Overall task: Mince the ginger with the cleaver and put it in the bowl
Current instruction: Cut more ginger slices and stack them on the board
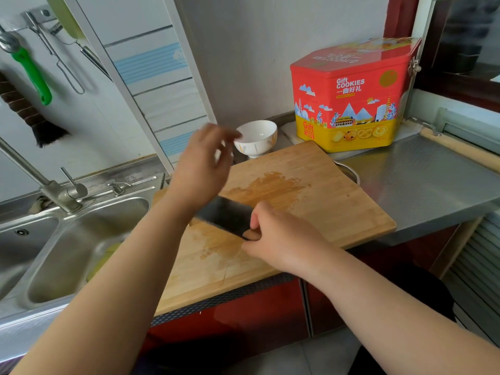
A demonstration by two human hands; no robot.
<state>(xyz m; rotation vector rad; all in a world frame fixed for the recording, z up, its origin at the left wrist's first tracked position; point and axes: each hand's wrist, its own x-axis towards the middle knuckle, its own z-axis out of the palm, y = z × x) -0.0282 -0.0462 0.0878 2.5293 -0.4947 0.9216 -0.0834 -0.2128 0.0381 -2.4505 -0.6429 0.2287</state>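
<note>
A bamboo cutting board (324, 207) lies on the counter with damp yellowish ginger smears at its middle. The dark cleaver (226, 215) lies over the board, and my right hand (281, 236) grips it at the handle end. My left hand (203, 169) is raised above the board's far left part, blurred, fingers loosely bent, reaching toward the white bowl (257, 138) just behind the board. The fingertips are next to the bowl's rim. No ginger pieces are plainly visible; the bowl's inside looks white.
A red and yellow cookie tin (351, 96) stands behind the board on the steel counter (433, 180). A steel sink (81, 244) with a tap (54, 190) lies to the left. Utensils hang on the wall. A rolling pin (460, 150) lies at the right.
</note>
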